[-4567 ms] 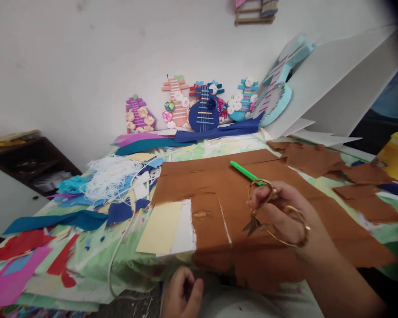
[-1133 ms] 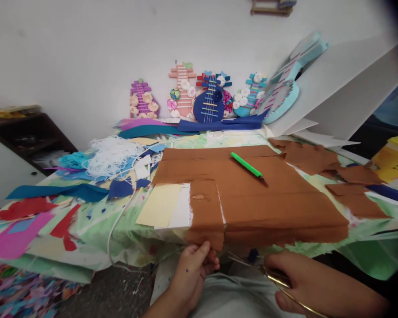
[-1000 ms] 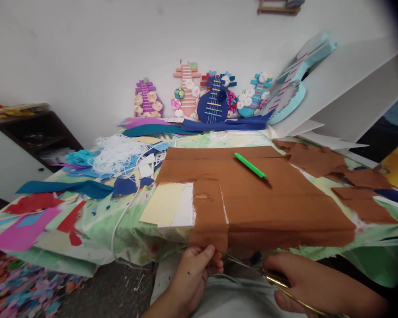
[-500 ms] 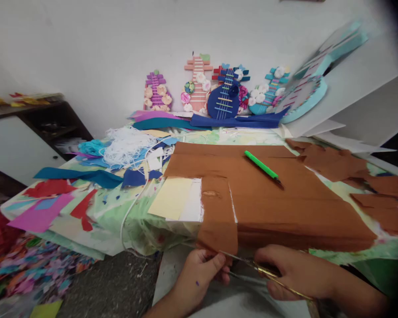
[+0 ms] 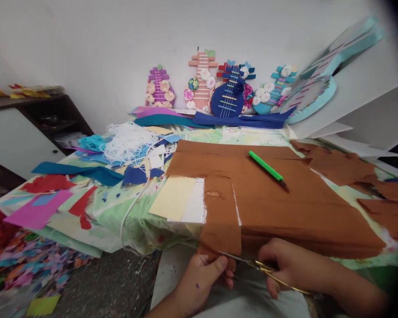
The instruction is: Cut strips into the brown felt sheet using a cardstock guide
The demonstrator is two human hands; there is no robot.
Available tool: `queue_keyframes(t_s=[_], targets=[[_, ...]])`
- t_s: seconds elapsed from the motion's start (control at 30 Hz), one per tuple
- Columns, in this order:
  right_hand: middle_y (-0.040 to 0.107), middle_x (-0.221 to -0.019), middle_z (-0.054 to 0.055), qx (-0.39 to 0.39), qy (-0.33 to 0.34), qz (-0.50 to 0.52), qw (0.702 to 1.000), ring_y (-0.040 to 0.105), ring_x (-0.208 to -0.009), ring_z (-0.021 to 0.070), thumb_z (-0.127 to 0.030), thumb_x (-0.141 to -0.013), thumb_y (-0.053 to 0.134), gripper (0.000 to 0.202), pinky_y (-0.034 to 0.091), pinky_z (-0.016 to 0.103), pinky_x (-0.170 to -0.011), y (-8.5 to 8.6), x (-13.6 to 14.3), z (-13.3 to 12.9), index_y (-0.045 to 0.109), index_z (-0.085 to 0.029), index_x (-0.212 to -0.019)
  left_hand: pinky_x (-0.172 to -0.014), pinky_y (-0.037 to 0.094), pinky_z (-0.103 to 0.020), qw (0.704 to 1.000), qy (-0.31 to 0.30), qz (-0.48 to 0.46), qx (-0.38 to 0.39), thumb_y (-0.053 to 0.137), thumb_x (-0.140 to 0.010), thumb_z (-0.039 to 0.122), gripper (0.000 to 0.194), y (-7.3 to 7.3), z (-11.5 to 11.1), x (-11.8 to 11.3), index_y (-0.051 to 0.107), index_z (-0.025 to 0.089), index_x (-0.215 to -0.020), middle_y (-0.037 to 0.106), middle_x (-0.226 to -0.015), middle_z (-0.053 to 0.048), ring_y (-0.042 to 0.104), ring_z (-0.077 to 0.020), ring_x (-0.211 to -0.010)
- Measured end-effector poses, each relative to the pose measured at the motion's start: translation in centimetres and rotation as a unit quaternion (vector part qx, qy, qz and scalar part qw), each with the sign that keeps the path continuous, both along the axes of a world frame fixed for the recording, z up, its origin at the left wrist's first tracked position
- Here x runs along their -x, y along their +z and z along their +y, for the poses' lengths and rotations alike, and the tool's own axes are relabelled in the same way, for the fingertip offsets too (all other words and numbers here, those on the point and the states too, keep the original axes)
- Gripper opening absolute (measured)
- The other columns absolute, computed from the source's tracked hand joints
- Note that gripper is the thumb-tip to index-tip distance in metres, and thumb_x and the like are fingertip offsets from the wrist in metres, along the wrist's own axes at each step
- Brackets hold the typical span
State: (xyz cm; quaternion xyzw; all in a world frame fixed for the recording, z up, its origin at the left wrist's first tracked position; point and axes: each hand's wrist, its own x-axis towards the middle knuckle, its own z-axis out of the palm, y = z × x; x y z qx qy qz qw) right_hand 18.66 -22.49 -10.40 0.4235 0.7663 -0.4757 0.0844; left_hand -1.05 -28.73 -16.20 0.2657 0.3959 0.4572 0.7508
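At the table's front edge a strip of brown paper (image 5: pixel 220 238) hangs down from the large brown sheet (image 5: pixel 268 203). My left hand (image 5: pixel 202 280) pinches the lower end of this strip between thumb and fingers. Gold-handled scissors (image 5: pixel 263 267) are in my right hand (image 5: pixel 295 267), their blades pointing left across the strip near my left thumb. Part of the blades is hidden by the paper. On the brown sheet lies a green pen (image 5: pixel 267 168), its dark tip toward the lower right. Pale yellow paper (image 5: pixel 172 198) and a white piece (image 5: pixel 194 203) lie beside the strip.
Several decorated paper lutes, one dark blue (image 5: pixel 227 99), lean against the wall. A larger light-blue instrument shape (image 5: pixel 318 104) tilts at the right. White string (image 5: pixel 129 143) and coloured scraps lie left. Brown offcuts (image 5: pixel 341 163) lie right; more scraps (image 5: pixel 36 260) cover the floor.
The scissor blades have moved slightly left along the strip, and the fingers on their handles have shifted. My left hand keeps its pinch. The whole view has shifted a little.
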Motion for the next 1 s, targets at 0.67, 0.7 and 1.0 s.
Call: queue_keyframes(t_s=[0.67, 0.7, 1.0], targets=[[0.054, -0.067, 0.003, -0.109, 0.044, 0.001, 0.993, 0.044, -0.058, 0.0132, -0.051, -0.069, 0.050, 0.039, 0.030, 0.020, -0.046, 0.4, 0.3, -0.5, 0.056, -0.013, -0.072, -0.051, 0.042, -0.022, 0.992, 0.000, -0.005, -0.127, 0.064, -0.070, 0.043, 0.031, 0.1, 0.0, 0.7, 0.060, 0.013, -0.064, 0.052, -0.059, -0.001, 0.049, -0.0117, -0.055], [0.055, -0.069, 0.004, -0.103, 0.039, -0.007, 0.994, 0.045, -0.059, 0.0139, -0.053, -0.070, 0.049, 0.041, 0.031, 0.021, -0.047, 0.5, 0.1, -0.6, 0.056, -0.013, -0.073, -0.051, 0.042, -0.022, 0.992, 0.000, 0.001, -0.129, 0.064, -0.070, 0.043, 0.031, 0.2, 0.0, 0.8, 0.059, 0.013, -0.062, 0.052, -0.059, -0.001, 0.049, -0.0118, -0.055], [0.050, -0.065, 0.000, -0.021, 0.016, 0.017, 0.999, 0.040, -0.057, 0.0111, -0.055, -0.072, 0.045, 0.043, 0.032, 0.020, -0.047, 0.0, -0.9, -1.2, 0.054, -0.013, -0.073, -0.051, 0.039, -0.023, 0.987, -0.039, 0.055, -0.148, 0.061, -0.068, 0.052, 0.040, 1.1, 0.2, 0.4, 0.059, 0.013, -0.056, 0.052, -0.053, -0.001, 0.048, -0.0123, -0.051]])
